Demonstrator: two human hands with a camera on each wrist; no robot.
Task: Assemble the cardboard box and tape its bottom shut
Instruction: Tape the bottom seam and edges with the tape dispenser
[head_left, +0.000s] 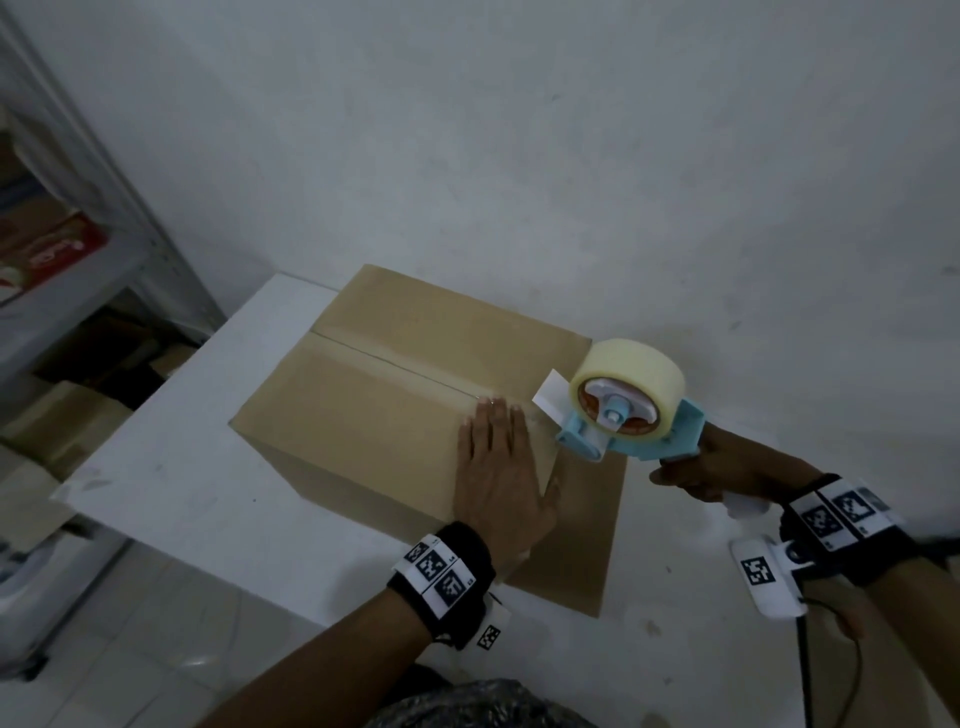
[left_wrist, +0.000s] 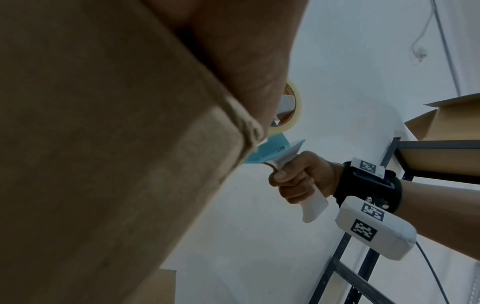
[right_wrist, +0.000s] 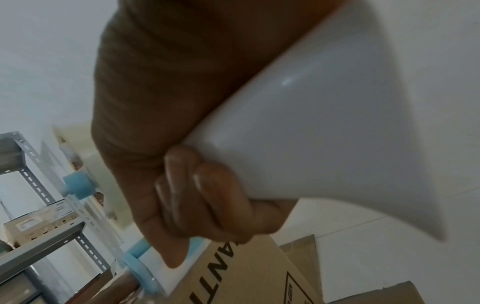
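Observation:
A brown cardboard box stands on a small white table, its closed flaps up with a seam running across the top. My left hand lies flat on the box's near right corner, fingers straight, thumb down the side. My right hand grips the white handle of a light blue tape dispenser carrying a pale yellow roll of tape. The dispenser's nose sits at the box's right edge by the seam, a white tape end sticking out. In the right wrist view the handle fills the frame.
A metal shelf rack with boxes stands at the left. A white wall runs close behind the table. A loose lower flap of the box hangs out at the front right. More shelving with a carton shows to the right.

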